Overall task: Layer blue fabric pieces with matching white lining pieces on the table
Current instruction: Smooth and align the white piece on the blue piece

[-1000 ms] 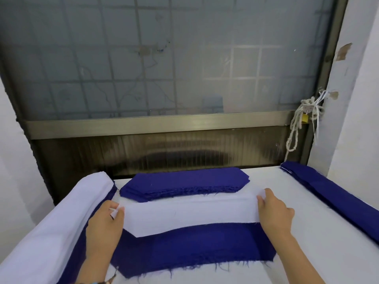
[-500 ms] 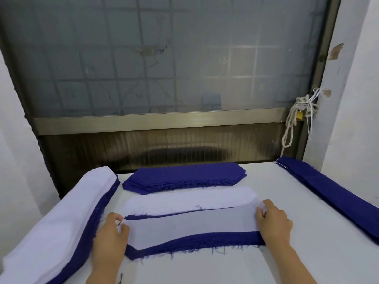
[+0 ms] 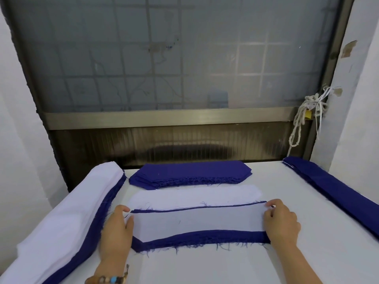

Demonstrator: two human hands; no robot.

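**A:** White table [image 3: 225,267] under a frosted window [image 3: 164,58]. What have the hands got?

**B:** Both are on 1 lining [image 3: 194,222]. The left hand [image 3: 117,232] pinches its left end between thumb and forefinger. The right hand [image 3: 281,222] grips its right end with curled fingers.

**A:** Where does the lining lie?

**B:** Flat on a blue piece [image 3: 205,238], between the 2 hands. The blue shows as a thin line along the far edge and a wider, frayed band along the near edge.

**A:** And around that?

**B:** Just behind it lies a white piece [image 3: 194,195], then a blue stack [image 3: 190,173] near the table's far edge. A long bolt [image 3: 61,212], white over blue, runs down the left side. A long blue pile [image 3: 338,197] runs down the right side. The left wrist wears a beaded bracelet [image 3: 106,279]. A knotted rope [image 3: 299,124] hangs at the window frame's right.
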